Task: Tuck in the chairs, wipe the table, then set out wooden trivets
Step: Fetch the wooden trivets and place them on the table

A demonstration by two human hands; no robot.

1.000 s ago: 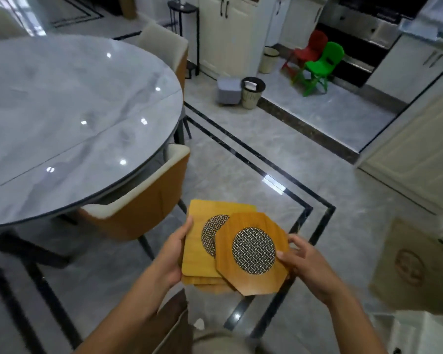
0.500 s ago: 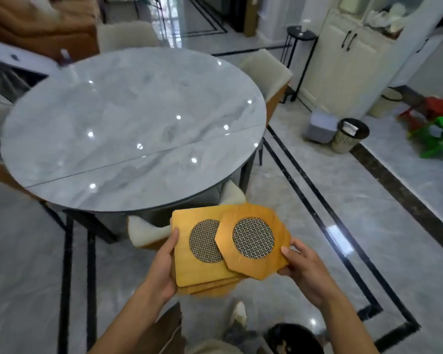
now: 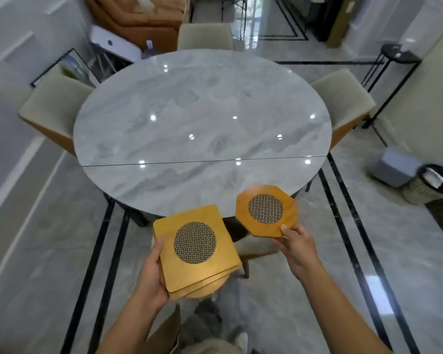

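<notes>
My left hand (image 3: 151, 279) grips a stack (image 3: 195, 254) of wooden trivets by its left edge. The thumb lies on the top board and the fingers are curled beneath, out of sight. The top board is square with rounded corners and has a round metal mesh in its middle. At least two more boards peek out under its near edge, the lowest with a curved rim.

My right hand (image 3: 296, 245) pinches the octagon trivet (image 3: 266, 210) at its near edge, thumb on top and fingers under it. That trivet also has a round mesh centre, and I hold it roughly flat.

The octagon trivet is up and to the right of the stack, apart from it with a narrow gap between them. It hangs at the near right rim of the desk (image 3: 202, 118), partly over the top. The stack is lower, in front of the near rim, with only its far corner crossing the rim in this view.

The desk is round, glossy grey marble, with a thin seam across its near part.

The far chair (image 3: 205, 37), left chair (image 3: 51, 106) and right chair (image 3: 343, 98) stand pushed in against the rim. The near chair (image 3: 253, 247) shows under the rim between my hands.

A bin (image 3: 435, 182) and a grey box (image 3: 391, 164) sit on the floor to the right.
</notes>
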